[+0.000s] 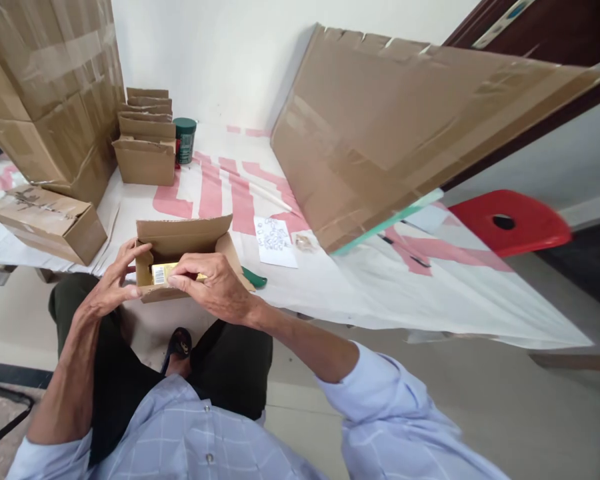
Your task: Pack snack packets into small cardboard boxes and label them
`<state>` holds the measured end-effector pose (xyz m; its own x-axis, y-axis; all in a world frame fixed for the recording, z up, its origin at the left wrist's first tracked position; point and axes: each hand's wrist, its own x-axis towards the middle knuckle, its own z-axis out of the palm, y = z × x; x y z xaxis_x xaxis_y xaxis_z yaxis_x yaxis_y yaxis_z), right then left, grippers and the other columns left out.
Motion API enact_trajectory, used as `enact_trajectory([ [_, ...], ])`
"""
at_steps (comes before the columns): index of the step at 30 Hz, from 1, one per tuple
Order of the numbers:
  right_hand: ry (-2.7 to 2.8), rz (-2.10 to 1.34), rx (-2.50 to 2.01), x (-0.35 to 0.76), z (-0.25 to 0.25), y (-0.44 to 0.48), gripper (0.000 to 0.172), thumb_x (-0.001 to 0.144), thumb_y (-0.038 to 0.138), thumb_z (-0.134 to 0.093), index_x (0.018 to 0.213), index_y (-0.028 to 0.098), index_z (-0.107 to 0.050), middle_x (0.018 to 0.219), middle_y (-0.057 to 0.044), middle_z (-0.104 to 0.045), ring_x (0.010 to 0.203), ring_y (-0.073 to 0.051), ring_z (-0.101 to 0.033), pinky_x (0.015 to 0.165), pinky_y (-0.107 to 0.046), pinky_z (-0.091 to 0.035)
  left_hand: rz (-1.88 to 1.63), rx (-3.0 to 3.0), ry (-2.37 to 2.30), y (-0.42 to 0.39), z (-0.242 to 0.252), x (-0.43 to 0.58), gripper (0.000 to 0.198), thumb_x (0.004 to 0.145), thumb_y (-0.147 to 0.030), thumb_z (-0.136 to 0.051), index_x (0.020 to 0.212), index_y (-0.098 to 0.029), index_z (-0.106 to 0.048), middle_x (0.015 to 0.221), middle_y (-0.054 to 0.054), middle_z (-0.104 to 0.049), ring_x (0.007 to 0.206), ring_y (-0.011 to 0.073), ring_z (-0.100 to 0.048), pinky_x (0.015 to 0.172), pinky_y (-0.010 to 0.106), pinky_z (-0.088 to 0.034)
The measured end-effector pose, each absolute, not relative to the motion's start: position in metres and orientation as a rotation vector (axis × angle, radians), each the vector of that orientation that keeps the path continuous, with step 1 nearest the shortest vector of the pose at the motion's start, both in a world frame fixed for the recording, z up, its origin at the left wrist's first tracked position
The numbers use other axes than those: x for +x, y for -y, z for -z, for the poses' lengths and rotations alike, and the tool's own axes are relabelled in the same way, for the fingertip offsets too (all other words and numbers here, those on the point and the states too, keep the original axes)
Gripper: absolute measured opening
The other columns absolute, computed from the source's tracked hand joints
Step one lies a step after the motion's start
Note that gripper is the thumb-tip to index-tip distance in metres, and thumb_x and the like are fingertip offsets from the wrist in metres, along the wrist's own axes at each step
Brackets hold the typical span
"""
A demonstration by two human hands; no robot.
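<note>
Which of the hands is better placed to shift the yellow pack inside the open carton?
Probably the right hand: it reaches over the open carton, its fingers at the yellow pack. The left hand is at the carton's left end, seemingly steadying it.

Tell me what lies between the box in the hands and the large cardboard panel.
In the head view: a marked white paper, a small tan item and, right beside the box, a green object.
</note>
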<state>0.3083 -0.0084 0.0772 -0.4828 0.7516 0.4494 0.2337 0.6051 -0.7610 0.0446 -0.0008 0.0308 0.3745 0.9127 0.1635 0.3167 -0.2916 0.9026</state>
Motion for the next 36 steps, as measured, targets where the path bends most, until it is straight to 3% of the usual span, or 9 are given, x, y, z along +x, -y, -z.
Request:
enact_trajectory([
  [2,2.039,-0.668,-0.756,0.31,-0.076,0.006,0.024,0.102,0.024,-0.063,0.082,0.019,-0.075,0.081,-0.003,-0.074,0.072,-0.014,-0.065,0.072,-0.028,-0.051,-0.89,1.818,-1.05,0.002,-0.03,0.044,0.09,0.074,-0.088,-0.075,0.148,-0.038,-0.066,0.177,0.009,-0.031,0.162,0.0441,-0.033,0.125,0.059,-0.045],
  [8,2.052,-0.291,-0.712,0.307,-0.068,-0.013,0.031,0.11,0.024,-0.05,0.088,0.022,-0.072,0.09,-0.007,-0.073,0.086,-0.018,-0.067,0.084,-0.033,-0.056,-0.983,1.932,-1.141,0.006,-0.034,0.064,0.075,0.084,-0.087,-0.066,0.134,-0.032,-0.077,0.177,0.008,-0.032,0.167,0.0422,-0.025,0.138,0.062,-0.02],
  [13,2.063,-0.078,-0.737,0.305,-0.052,-0.025,0.026,0.109,0.023,-0.052,0.094,0.024,-0.073,0.1,-0.009,-0.073,0.096,-0.023,-0.065,0.092,-0.041,-0.054,-1.111,1.863,-1.259,0.001,-0.031,0.086,0.069,0.1,-0.08,-0.046,0.116,-0.024,-0.083,0.172,0.011,-0.04,0.161,0.0357,-0.037,0.138,0.055,-0.025],
  [21,2.308,0.069,-0.635,0.29,-0.016,-0.04,0.016,0.106,0.019,-0.057,0.102,0.024,-0.072,0.111,-0.01,-0.074,0.106,-0.024,-0.066,0.1,-0.043,-0.05,-1.282,1.751,-1.411,-0.007,-0.018,0.099,0.063,0.101,-0.075,-0.052,0.103,-0.019,-0.08,0.163,0.012,-0.051,0.15,0.0316,-0.052,0.13,0.046,-0.041],
  [27,2.352,0.111,-0.379,0.314,-0.038,-0.01,0.013,0.107,0.027,-0.061,0.109,0.028,-0.074,0.115,-0.004,-0.075,0.106,-0.018,-0.067,0.101,-0.034,-0.055,-1.397,1.64,-1.533,-0.021,-0.028,0.101,0.052,0.095,-0.068,-0.064,0.091,-0.018,-0.079,0.155,0.014,-0.063,0.142,0.0337,-0.061,0.127,0.046,-0.046],
  [32,1.692,-0.021,-1.097,0.426,-0.052,-0.038,0.024,0.107,0.034,-0.053,0.099,0.022,-0.072,0.105,-0.009,-0.072,0.104,-0.023,-0.067,0.097,-0.042,-0.057,-1.454,1.636,-1.67,-0.023,-0.032,0.088,0.038,0.093,-0.056,-0.064,0.094,-0.02,-0.078,0.153,0.01,-0.067,0.146,0.0342,-0.06,0.128,0.043,-0.044],
  [36,1.34,-0.259,-1.748,0.537,-0.024,-0.094,0.021,0.096,0.032,-0.053,0.087,0.02,-0.067,0.094,-0.005,-0.073,0.091,-0.019,-0.066,0.085,-0.03,-0.053,-1.484,1.593,-1.769,-0.02,-0.032,0.078,0.03,0.09,-0.052,-0.065,0.099,-0.027,-0.08,0.153,0.002,-0.069,0.146,0.0336,-0.061,0.128,0.042,-0.045],
])
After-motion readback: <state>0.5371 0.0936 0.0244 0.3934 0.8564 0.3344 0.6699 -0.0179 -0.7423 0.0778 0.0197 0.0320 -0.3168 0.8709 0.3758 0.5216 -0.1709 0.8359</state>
